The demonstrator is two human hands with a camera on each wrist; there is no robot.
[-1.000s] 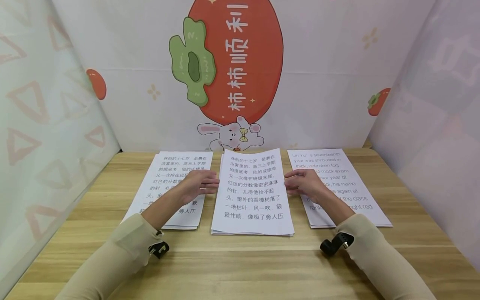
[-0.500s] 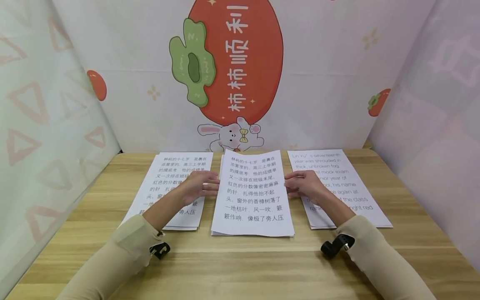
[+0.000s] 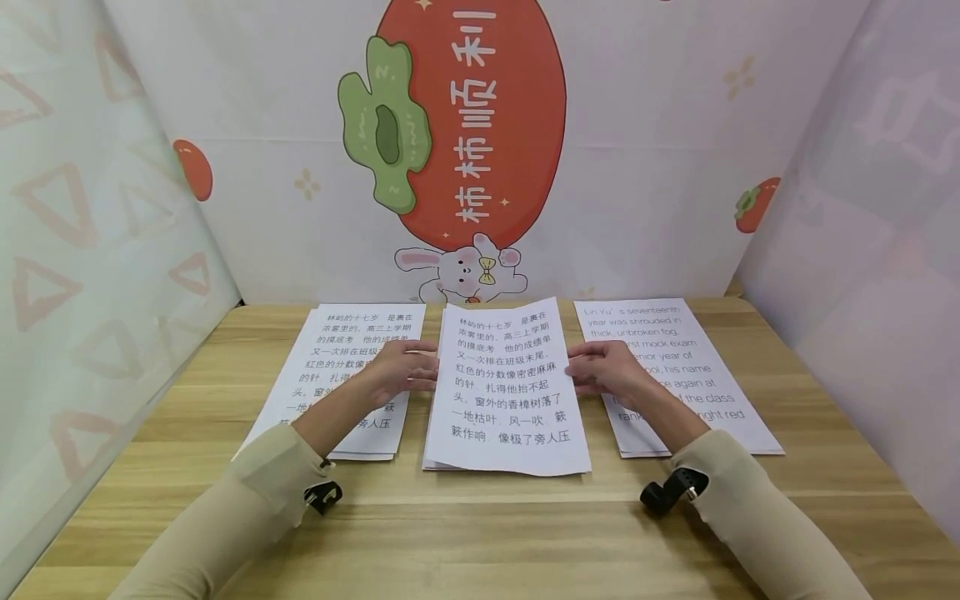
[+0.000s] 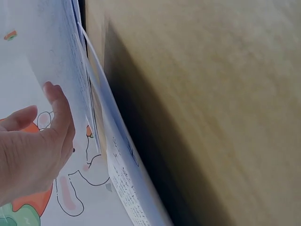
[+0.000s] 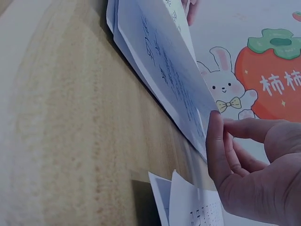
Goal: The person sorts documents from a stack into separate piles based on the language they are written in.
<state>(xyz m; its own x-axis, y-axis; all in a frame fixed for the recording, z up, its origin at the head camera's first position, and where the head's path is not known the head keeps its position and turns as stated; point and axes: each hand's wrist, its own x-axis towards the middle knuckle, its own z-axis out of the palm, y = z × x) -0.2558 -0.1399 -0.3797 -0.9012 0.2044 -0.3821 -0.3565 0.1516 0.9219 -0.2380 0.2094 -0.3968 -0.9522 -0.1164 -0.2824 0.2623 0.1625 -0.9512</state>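
Observation:
Three stacks of white printed paper lie side by side in the head view. My right hand (image 3: 609,368) is at the right edge of the middle stack's top sheet (image 3: 506,392). In the right wrist view, its thumb and fingers pinch the edge of that raised sheet (image 5: 162,61). The sheet bows slightly off the pages below. By the middle stack's left edge is my left hand (image 3: 399,368), its fingers extended. In the left wrist view, thumb and fingers stand apart with nothing between them; whether they touch paper I cannot tell.
The left stack (image 3: 322,358), under my left forearm, has Chinese text. The right stack (image 3: 712,417), partly behind my right hand, has English text. Wooden tabletop (image 3: 480,533) lies in front. A white cloth wall (image 3: 637,225) with a persimmon print stands close behind.
The middle stack's top sheet has shifted slightly and bows more, its lower right corner now a little further right. Both hands have stayed nearly in place.

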